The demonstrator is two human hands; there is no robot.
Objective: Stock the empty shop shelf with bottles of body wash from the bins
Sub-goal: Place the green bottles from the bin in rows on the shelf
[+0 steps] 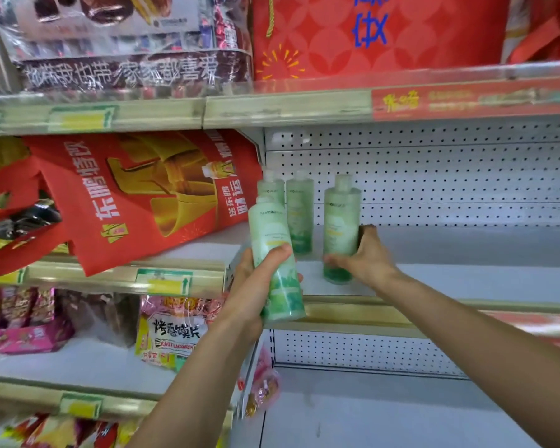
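While the left grip (259,286) clasps one bottle (277,263), the right grip (366,257) wraps a shelved bottle (340,227).

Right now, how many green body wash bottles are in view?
4. Two back bottles stand at the shelf's left end, one front bottle under the right hand, one held bottle in the left hand. None visibly hidden.

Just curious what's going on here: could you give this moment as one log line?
left hand grips bottle | right hand grips bottle on shelf | two bottles at back
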